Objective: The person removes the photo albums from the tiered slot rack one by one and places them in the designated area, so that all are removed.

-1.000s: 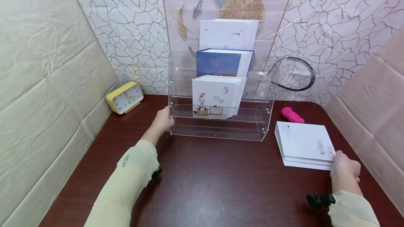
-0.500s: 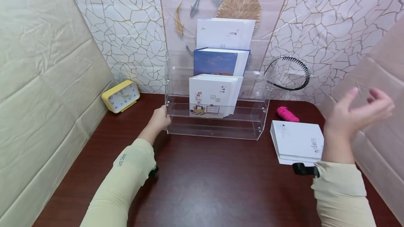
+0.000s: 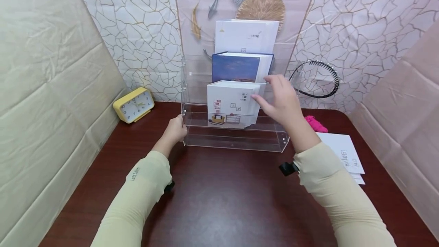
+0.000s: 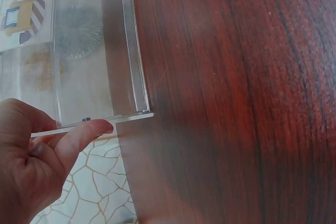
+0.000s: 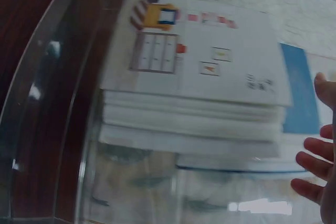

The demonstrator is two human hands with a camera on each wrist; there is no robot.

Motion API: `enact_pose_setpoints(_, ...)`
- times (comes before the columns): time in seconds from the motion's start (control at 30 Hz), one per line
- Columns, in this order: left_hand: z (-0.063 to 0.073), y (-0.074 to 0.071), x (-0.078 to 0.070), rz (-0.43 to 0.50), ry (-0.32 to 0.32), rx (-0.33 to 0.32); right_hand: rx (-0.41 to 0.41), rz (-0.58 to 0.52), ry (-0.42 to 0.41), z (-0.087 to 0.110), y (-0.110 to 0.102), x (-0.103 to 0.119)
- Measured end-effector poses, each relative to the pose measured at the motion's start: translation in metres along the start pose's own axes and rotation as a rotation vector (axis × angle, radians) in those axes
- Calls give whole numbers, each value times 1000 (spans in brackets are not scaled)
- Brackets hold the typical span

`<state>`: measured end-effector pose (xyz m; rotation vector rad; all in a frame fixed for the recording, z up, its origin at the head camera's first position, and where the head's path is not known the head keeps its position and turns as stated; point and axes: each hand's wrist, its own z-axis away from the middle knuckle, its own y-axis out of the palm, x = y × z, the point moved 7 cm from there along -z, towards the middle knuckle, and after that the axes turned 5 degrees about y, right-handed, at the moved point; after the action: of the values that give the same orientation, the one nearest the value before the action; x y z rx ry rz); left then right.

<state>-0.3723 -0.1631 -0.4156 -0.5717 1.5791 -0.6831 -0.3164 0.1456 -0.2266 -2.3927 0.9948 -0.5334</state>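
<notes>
A clear acrylic tiered rack [image 3: 205, 145] stands at the back of the table. My left hand [image 3: 176, 129] grips its left side panel, with the thumb along the edge in the left wrist view. On the rack, one behind another, are a white book [image 3: 224, 100] with small printed furniture pictures, a blue-covered book [image 3: 234, 68] and a taller white book [image 3: 240, 33]. My right hand [image 3: 282, 102] is raised at the upper right corner of the front white book, thumb and fingers spread apart. In the right wrist view its fingers [image 5: 315, 163] hold nothing and look apart from that book.
Another white book [image 3: 343, 155] lies flat on the right, partly behind my right sleeve. Beyond it is a pink yarn bundle [image 3: 317, 124]. A black toothed headband [image 3: 337, 83] hangs at the rack's right side. A yellow alarm clock [image 3: 135, 105] stands at the left back.
My right hand has left the white book lying on the right, risen, and swung left to the front book on the rack. My left hand keeps its grip on the rack.
</notes>
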Motion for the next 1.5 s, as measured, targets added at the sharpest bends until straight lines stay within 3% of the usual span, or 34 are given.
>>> enact_pose_setpoints(0.27,1,1,0,7,1,-12,216,95,122,-7,38,-10)
enact_pose_setpoints(0.77,1,0,0,0,3,-22,406,85,276,-14,62,-23)
enact_pose_setpoints(1.07,0,0,1,10,-5,-11,410,-19,390,-11,68,-28)
enact_pose_setpoints(1.5,-2,0,1,7,5,-15,345,-45,403,-14,66,-28)
